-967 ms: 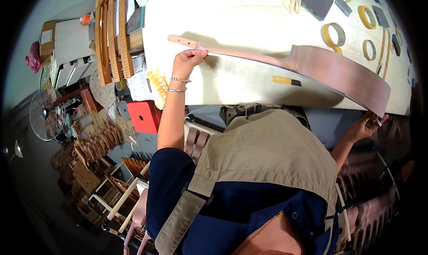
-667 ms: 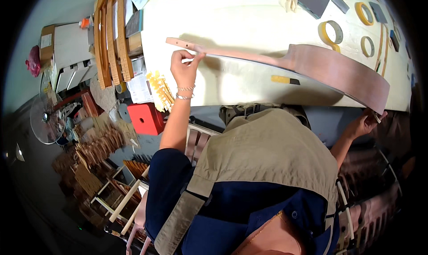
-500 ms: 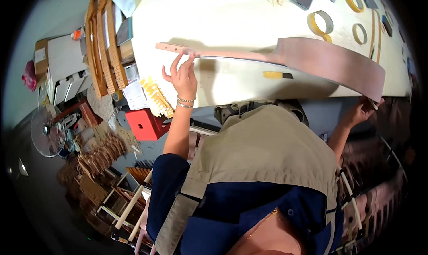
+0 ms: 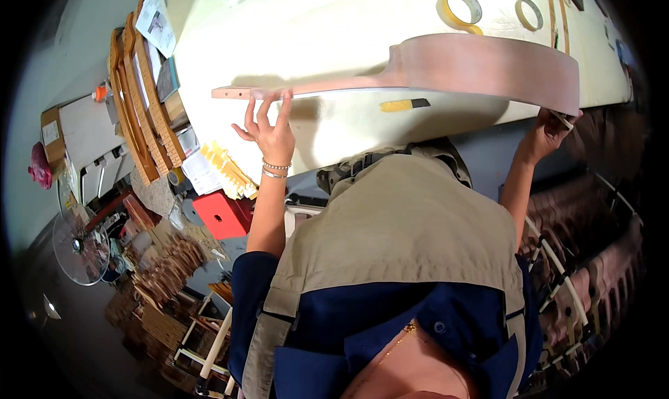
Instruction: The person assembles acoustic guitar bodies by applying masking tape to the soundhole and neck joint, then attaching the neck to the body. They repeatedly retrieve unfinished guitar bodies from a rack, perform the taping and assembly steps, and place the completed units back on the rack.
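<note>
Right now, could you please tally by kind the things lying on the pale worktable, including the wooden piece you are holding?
Long wooden instrument-shaped piece, held at both ends: 1
Tape rings: 2
Yellow-and-black marker: 1
Total: 4, on the worktable; things at the far edge are cut off, so uncounted.

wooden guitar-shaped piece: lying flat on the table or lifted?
Lifted, on edge. The wooden piece is held above the pale table, left hand under its thin neck, right hand gripping the wide end; a shadow falls beneath.
</note>
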Demonstrator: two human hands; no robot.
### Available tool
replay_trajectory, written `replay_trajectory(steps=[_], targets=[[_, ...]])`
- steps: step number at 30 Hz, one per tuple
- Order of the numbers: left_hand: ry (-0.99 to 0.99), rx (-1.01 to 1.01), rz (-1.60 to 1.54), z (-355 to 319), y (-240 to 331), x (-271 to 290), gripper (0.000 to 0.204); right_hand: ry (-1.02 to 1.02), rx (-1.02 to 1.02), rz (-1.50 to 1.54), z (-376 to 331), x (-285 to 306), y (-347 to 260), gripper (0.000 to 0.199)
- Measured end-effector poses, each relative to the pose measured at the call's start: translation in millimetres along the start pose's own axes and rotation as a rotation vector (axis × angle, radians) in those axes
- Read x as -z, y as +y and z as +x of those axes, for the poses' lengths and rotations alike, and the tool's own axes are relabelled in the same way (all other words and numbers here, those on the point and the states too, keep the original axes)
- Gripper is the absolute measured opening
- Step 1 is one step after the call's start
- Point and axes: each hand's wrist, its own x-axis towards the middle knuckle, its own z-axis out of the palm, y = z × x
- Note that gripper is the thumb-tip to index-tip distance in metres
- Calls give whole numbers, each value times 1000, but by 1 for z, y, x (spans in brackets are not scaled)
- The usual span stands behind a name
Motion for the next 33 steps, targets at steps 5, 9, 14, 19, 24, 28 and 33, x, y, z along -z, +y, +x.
replay_trajectory(steps=[5,9,14,19,24,28,33], targets=[[14,-118,-90,10,39,-2,50,1,-7,22,0,-1,2,72],[-15,-202,-195,26,78,4,51,-19,48,18,0,0,4,72],[43,-315,-259,39,126,2,41,7,49,5,0,0,7,73],[62,-326,-328,40,138,-2,32,15,-2,23,-2,-4,3,73],[72,-378,-339,51,132,0,25,1,-34,27,-3,4,18,84],[107,-435,-342,56,129,-4,29,40,-18,-5,-6,-4,19,75],[151,-451,-355,62,152,-6,37,6,-130,-78,-19,-3,37,89]])
